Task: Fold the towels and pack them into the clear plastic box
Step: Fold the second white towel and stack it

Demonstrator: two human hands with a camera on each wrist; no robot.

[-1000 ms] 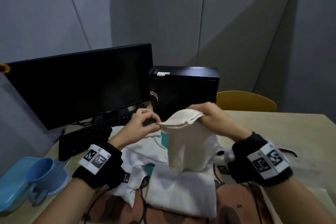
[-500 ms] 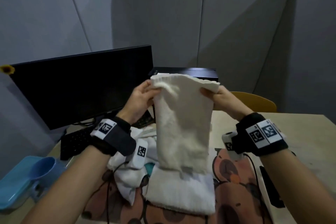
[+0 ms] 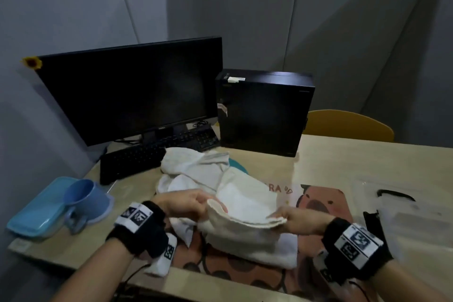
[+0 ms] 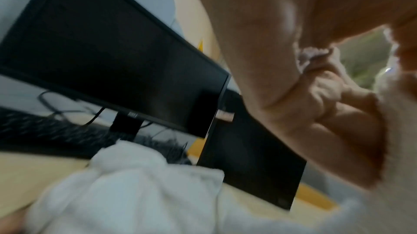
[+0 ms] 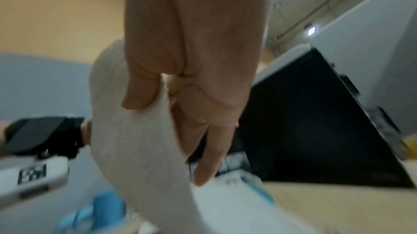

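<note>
Mid-fold on one cream towel, nothing packed yet.
Left hand (image 3: 186, 206) pinching one near corner of the cream towel (image 3: 247, 206), right hand (image 3: 297, 222) pinching the other, thumb over the doubled edge, fingers underneath. Between the hands, edge held just above the table (image 3: 367, 167), rest of the cloth trailing away onto the heap. Directly under it, a white towel (image 3: 269, 252) lying flat, apparently already folded. Beyond the left hand, a loose pile of towels (image 3: 196, 169), unfolded, near the keyboard (image 3: 132, 162). Beside the right hand, clear plastic (image 3: 402, 213) with a black handle, probably the box or its lid, cannot tell which; no towel visible in it. Judged early: one fold in progress, pile and all packing left.
</note>
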